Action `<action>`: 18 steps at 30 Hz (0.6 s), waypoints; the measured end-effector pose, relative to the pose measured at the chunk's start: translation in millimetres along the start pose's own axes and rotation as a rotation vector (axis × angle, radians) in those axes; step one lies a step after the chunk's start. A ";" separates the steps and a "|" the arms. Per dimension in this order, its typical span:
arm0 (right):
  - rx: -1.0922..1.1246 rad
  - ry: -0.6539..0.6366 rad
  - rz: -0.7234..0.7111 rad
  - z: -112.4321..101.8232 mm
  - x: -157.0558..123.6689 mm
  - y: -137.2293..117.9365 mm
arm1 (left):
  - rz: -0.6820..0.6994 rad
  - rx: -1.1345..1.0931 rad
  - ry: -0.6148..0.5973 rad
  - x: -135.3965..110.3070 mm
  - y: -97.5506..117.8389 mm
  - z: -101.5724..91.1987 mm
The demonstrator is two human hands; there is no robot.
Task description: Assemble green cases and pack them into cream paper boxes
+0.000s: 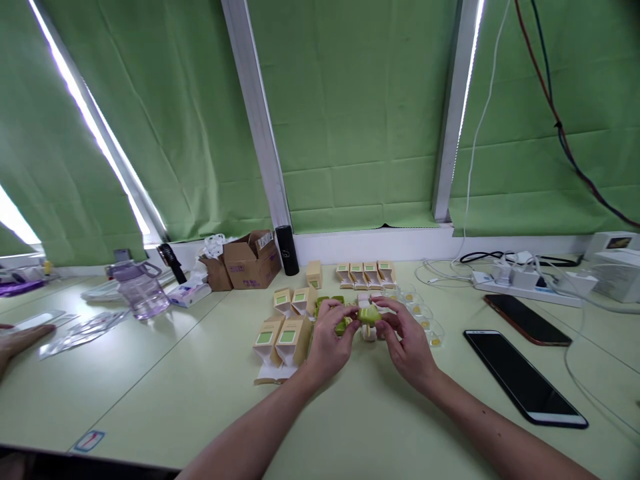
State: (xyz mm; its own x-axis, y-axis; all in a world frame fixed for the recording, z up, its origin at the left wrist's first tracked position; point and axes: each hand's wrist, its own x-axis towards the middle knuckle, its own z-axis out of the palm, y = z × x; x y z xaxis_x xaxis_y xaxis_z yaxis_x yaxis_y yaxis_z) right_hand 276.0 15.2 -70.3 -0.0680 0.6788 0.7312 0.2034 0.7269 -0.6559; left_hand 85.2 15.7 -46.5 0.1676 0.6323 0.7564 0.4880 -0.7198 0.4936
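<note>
- Both of the person's hands meet over the middle of the table (pixel 380 427), raised just off its surface. I judge this keeps the work square in view and clear of the clutter beneath.
- The green piece (pixel 369 315), small and ribbed, sits between the two sets of fingertips, just above a white part (pixel 369 333) lying on the table.
- Left hand (pixel 327 340): fingers curled in and pressed onto the left end of the green piece. More green shows under those fingers, and I cannot tell whether it is the same item or a second one.
- Right hand (pixel 407 343): thumb and forefinger pinch the right end, the other fingers loosely bent. A two-sided hold like this looks meant to steady so small a thing.
- The small cartons (pixel 283 340) stand in pairs to the left of the hands, flaps open, with a tidy row further back, probably so each is within easy reach.
- The clear blister cups (pixel 423 313) trail off just right of the hands, some with a yellow bit inside.
- The black phone (pixel 523 377) lies flat, near and right, well apart from the work. A second phone (pixel 525 319) lies beyond it beside the power strip (pixel 520 280).
- Far left are a brown box (pixel 251 260), a black cylinder (pixel 287 250) and a water bottle (pixel 140 288), all pushed back toward the wall.
- Another person's hand (pixel 20 340) rests on the table at the left edge, uninvolved.
</note>
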 end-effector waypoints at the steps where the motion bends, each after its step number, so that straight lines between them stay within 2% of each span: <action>1: 0.019 -0.003 0.005 -0.2 -0.3 -0.1 | -0.012 -0.006 0.007 0.4 1.0 0.1; 11: -0.058 -0.035 -0.085 -2.6 -0.8 -10.7 | -0.217 -0.123 0.020 3.7 2.5 -0.8; 18: -0.091 -0.009 -0.082 -3.6 3.2 -7.8 | -0.221 -0.159 -0.020 2.1 0.9 1.5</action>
State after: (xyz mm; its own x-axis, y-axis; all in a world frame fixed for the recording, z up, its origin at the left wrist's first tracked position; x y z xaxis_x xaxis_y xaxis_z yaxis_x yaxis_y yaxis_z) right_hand 277.7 11.4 -62.2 -0.0965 0.6187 0.7797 0.2846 0.7678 -0.5740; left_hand 87.3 16.8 -45.2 0.0898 0.7836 0.6147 0.3740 -0.5986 0.7084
